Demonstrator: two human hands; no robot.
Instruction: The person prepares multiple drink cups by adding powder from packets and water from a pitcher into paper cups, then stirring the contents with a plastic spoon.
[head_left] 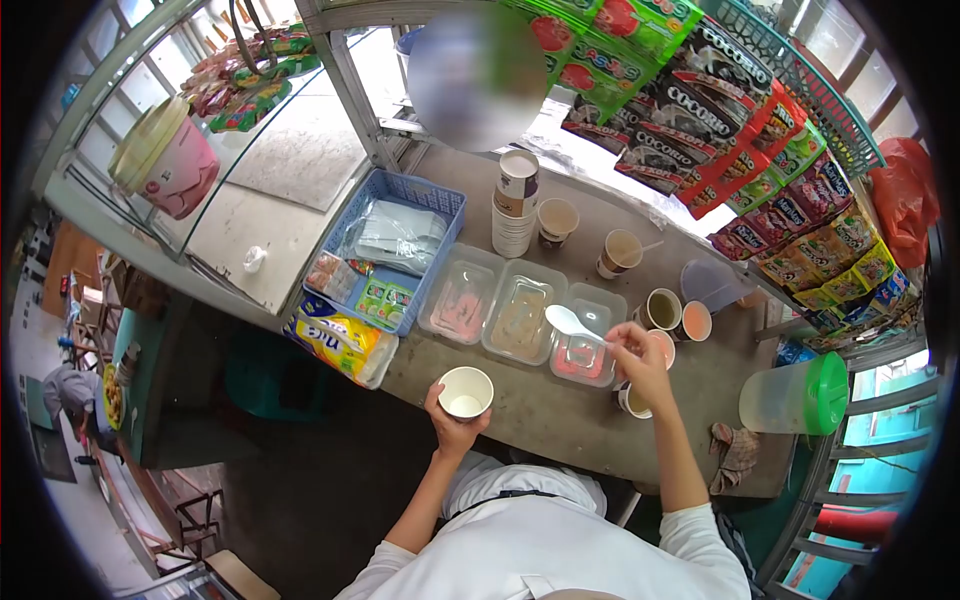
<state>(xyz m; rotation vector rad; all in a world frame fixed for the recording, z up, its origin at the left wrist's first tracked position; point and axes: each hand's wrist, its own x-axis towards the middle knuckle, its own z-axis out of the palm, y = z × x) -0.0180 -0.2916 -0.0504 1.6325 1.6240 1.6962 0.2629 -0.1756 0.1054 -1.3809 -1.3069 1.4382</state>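
Note:
My left hand (pixel 455 428) is wrapped round a white paper cup (pixel 466 393), whose open top faces up and whose inside looks empty. Between the fingers of my right hand (pixel 638 362) is the handle of a white plastic spoon (pixel 572 322); its bowl is over the right-hand clear container (pixel 583 350), which has something pink in it. Beside that stand a middle container (pixel 520 325) with brownish contents and a left one (pixel 462 295) with pink contents. Several filled cups, one of them orange (pixel 697 321) and one dark green (pixel 661 308), stand close to my right hand.
A stack of cups (pixel 512 232) stands behind the containers. At left are a blue basket (pixel 452 215) with plastic bags and a yellow-blue pack (pixel 340 345). A green-lidded jar (pixel 775 398) and a cloth (pixel 733 455) lie right. Sachets (pixel 700 100) hang above.

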